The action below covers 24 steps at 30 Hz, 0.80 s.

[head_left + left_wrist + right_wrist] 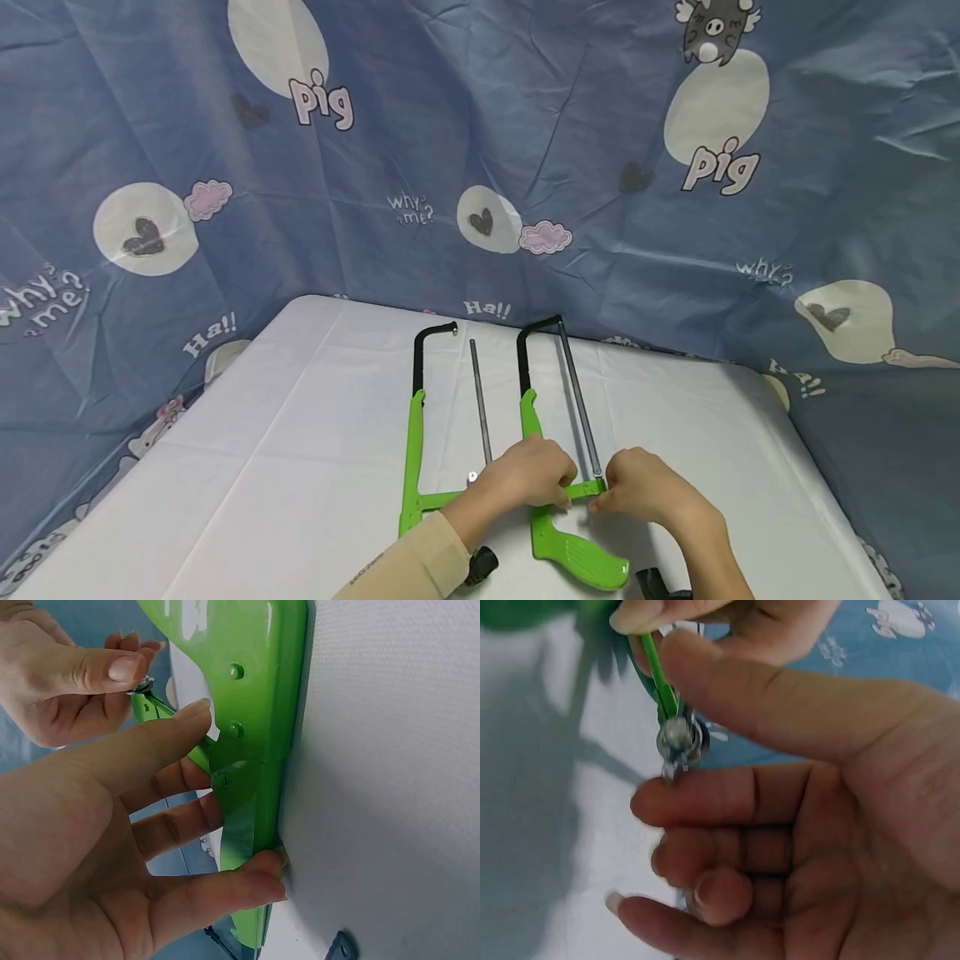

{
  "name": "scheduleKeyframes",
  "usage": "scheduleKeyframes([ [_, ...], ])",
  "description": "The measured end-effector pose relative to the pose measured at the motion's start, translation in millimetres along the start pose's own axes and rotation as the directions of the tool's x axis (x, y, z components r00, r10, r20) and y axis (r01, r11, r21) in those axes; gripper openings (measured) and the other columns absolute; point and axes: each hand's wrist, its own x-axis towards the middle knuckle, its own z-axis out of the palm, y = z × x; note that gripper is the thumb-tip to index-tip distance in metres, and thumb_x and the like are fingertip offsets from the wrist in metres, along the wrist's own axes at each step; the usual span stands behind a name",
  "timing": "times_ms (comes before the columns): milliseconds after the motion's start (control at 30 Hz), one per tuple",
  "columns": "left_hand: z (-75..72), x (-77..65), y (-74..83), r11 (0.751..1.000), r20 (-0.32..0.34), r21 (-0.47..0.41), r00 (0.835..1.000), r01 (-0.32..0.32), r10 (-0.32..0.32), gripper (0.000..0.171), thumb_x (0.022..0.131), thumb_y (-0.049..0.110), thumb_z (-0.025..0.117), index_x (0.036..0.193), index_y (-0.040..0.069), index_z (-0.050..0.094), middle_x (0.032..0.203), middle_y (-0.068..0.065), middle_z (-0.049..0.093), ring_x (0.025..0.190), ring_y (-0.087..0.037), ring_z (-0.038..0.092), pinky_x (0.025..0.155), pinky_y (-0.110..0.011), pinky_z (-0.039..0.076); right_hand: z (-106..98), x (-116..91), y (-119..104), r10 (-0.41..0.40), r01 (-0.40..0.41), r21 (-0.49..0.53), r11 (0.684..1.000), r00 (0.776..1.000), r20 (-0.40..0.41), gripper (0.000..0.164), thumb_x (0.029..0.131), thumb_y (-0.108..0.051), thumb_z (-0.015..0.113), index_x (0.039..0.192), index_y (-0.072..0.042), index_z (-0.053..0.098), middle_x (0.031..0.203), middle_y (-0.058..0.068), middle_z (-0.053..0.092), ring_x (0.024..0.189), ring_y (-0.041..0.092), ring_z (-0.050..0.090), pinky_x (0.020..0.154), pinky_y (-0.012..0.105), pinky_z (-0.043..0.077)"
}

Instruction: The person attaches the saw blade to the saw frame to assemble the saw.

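Observation:
A green hacksaw (581, 561) with a black front arm lies on the white table. Its grey blade (579, 392) runs from the front arm to the green crossbar. My left hand (531, 471) grips the frame where the crossbar joins it; in the left wrist view its fingers bend round the green metal. At the crossbar's outer end is my right hand (648, 486). Its thumb and index finger are around the metal wing nut (677, 739), the index fingertip touching one wing in the right wrist view. Part of the crossbar is hidden behind the hands.
Left of the hands lies a second green hacksaw (412, 458), no blade across its frame. A loose grey blade (480, 396) lies between the two saws, its lower end hidden by my left hand. Blue printed cloth (480, 150) hangs behind the white table (300, 467).

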Motion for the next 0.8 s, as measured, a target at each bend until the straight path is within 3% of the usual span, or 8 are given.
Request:
scheduleKeyframes([
  [233, -1.9, -0.8, 1.3, 1.000, 0.001, 0.013, 1.000, -0.009, 0.008, 0.034, 0.083, 0.036, 0.079, 0.064, 0.021, 0.055, 0.058, 0.011, 0.048, 0.053, -0.004, 0.039, 0.050, -0.018, 0.033, 4.8, -1.4, -10.3, 0.068, -0.074, -0.097, 0.992, 0.995, -0.069, 0.054, 0.068, -0.021, 0.083, 0.050, -0.020, 0.032, 0.051, -0.011, 0.018, 0.050, 0.008, 0.016, 0.048, 0.023, 0.015],
  [800, -0.5, 1.7, 2.9, 0.998, 0.021, 0.059, 1.000, 0.002, -0.003, 0.029, 0.084, 0.037, 0.078, 0.068, 0.021, 0.059, 0.061, 0.011, 0.051, 0.055, -0.004, 0.042, 0.052, -0.019, 0.035, 4.7, 1.0, -6.5, 0.010, -0.020, -0.107, 0.994, 0.996, -0.090, 0.045, 0.067, -0.016, 0.078, 0.049, -0.021, 0.036, 0.047, -0.012, 0.021, 0.047, 0.005, 0.016, 0.045, 0.023, 0.017],
])
